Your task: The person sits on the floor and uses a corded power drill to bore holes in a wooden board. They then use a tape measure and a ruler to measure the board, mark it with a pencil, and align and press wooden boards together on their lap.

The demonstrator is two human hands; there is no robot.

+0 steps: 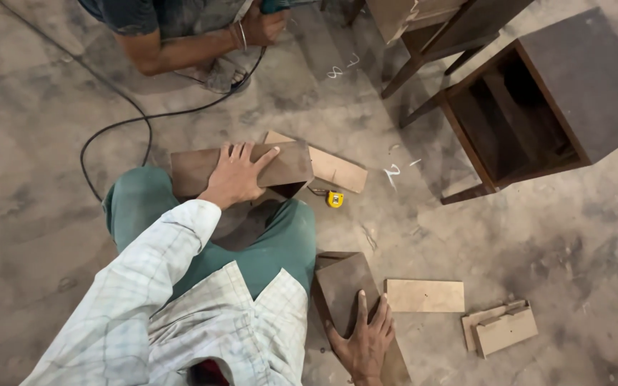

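Two hands flat, fingers spread — left (pixel 236 175) on one brown board (pixel 287 166), right (pixel 363 342) on another (pixel 343 286).

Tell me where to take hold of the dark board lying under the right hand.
Probably by its long right edge, coming from the right. The dark board lies flat on the floor, so only its edges offer a grip. The right hand rests open on its near part, the knee crowds its left side, and the pale panel beside it leaves a gap.
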